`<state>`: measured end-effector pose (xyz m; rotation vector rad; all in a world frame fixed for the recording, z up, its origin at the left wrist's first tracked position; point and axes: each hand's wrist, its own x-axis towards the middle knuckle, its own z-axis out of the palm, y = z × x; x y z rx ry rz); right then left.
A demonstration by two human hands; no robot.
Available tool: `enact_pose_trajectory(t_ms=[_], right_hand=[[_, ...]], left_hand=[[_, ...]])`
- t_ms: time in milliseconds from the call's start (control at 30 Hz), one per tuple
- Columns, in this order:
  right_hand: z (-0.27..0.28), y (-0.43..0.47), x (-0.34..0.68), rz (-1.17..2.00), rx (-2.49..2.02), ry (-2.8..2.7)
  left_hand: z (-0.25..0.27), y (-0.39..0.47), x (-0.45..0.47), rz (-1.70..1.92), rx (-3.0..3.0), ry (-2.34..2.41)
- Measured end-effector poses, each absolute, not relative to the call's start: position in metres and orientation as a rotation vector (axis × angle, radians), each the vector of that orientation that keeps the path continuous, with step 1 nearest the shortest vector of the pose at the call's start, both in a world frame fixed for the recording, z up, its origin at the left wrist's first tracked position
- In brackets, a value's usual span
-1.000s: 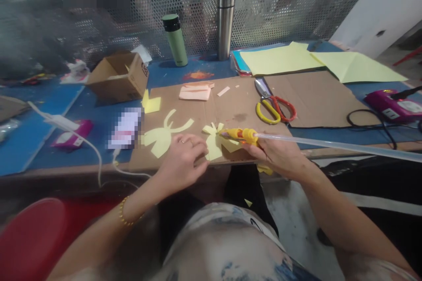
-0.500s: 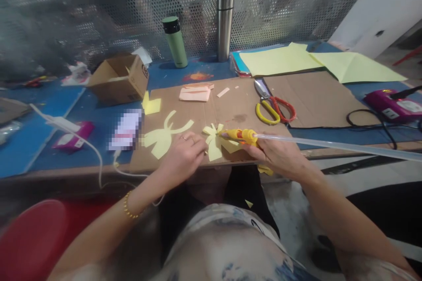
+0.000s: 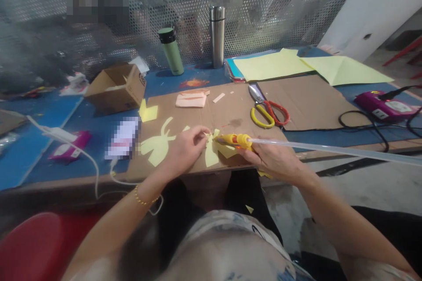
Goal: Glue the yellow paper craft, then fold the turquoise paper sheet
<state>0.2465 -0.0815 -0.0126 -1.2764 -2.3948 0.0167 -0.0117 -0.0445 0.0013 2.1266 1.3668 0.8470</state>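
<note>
My right hand (image 3: 277,156) is wrapped round a yellow hot glue gun (image 3: 242,141), with a long clear glue stick (image 3: 316,148) running out of its back to the right. The gun's nozzle points left at the middle of a pale yellow paper bow (image 3: 211,157) lying on the cardboard. My left hand (image 3: 187,149) is closed, thumb and finger pinching the bow's upper left part beside the nozzle; the exact contact is partly hidden. Left of that hand lies another yellow paper cutout (image 3: 158,148) with curved strips.
Scissors (image 3: 268,112) with yellow and red handles lie behind the glue gun. Pink paper strips (image 3: 191,99), an open cardboard box (image 3: 115,90), a phone (image 3: 122,138), a green flask (image 3: 171,55), a steel flask (image 3: 217,39) and yellow sheets (image 3: 273,66) surround the work.
My left hand has moved up and right onto the paper bow, its fingers now pinching near the nozzle. The glue gun stays at the bow's middle. The view has shifted slightly.
</note>
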Motion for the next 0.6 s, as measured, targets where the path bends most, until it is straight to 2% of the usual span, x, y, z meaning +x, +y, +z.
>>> enact_pose_trajectory(t_ms=[433, 600], right_hand=[[-0.017, -0.080, 0.248, 0.006, -1.232, -2.350], [-0.015, -0.081, 0.246, -0.010, -1.176, -2.328]], left_hand=[[-0.005, -0.046, 0.001, 0.828, 2.289, 1.508], [-0.005, -0.042, 0.005, 0.699, 2.400, 1.520]])
